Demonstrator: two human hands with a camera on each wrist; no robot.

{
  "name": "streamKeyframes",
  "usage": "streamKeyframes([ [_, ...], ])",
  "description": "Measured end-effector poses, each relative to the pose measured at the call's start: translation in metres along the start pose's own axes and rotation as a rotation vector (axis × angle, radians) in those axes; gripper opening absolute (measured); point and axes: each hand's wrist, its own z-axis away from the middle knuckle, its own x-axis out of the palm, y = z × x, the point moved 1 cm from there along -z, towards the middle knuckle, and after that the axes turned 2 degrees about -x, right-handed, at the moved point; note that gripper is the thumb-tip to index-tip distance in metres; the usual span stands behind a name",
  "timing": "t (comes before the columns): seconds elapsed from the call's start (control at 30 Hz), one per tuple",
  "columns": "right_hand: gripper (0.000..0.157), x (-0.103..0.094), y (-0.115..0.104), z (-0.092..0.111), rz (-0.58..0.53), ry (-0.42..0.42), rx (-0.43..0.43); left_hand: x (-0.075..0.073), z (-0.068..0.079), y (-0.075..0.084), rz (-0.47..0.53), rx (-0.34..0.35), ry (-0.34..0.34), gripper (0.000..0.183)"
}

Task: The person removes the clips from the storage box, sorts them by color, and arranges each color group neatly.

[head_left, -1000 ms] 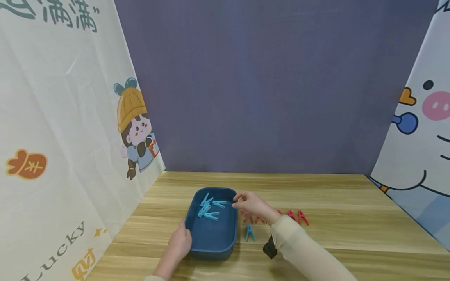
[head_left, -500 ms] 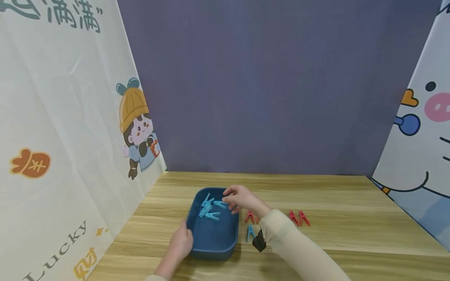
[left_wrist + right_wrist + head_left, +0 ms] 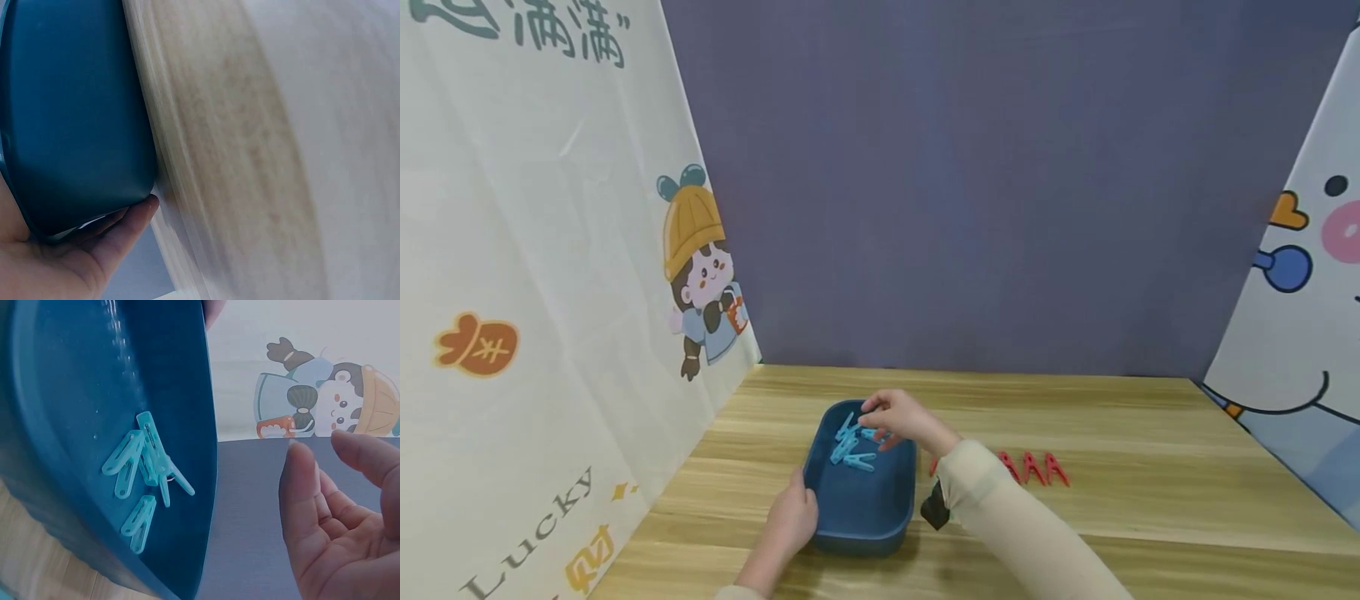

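A dark blue plastic bin [image 3: 867, 512] stands on the wooden table. My left hand [image 3: 792, 511] grips its left side; in the left wrist view the fingers [image 3: 128, 234] lie along the outer wall. Several light blue clothespins [image 3: 131, 459] lie in a loose heap on the bin's floor, toward its far end. Over the far right rim hovers my right hand [image 3: 901, 417], thumb and index finger apart. The right wrist view shows nothing between these fingers [image 3: 299, 472]. Part of the heap is behind the right hand in the head view.
Several red clothespins [image 3: 1033, 468] stand in a row on the table [image 3: 1112, 500] to the right, some behind the right sleeve [image 3: 1015, 508]. A dark backdrop [image 3: 962, 208] rises at the table's far edge, with printed cloth [image 3: 580, 250] along the left.
My right hand has moved left from beside the bin's right rim to over its far end. The blue clothespin on the table is now hidden behind the right arm. My left hand keeps its grip.
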Motion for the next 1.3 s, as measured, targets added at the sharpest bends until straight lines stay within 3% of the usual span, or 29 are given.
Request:
streamKeyframes([
  [0.3, 0.031, 0.008, 0.003, -0.013, -0.005, 0.004, 0.004, -0.001, 0.001, 0.000, -0.009, 0.056, 0.048, 0.046],
  [0.63, 0.028, 0.014, 0.004, -0.021, -0.006, 0.039, 0.001, 0.001, 0.000, 0.001, 0.006, 0.050, 0.044, 0.047],
  [1.1, 0.017, 0.024, 0.028, -0.040, 0.006, 0.125, 0.085, 0.003, 0.000, -0.001, 0.001, 0.023, 0.055, 0.047],
  [1.3, 0.017, 0.028, 0.034, -0.044, 0.027, 0.121, 0.115, 0.004, 0.000, 0.000, 0.010, 0.025, 0.057, 0.047],
])
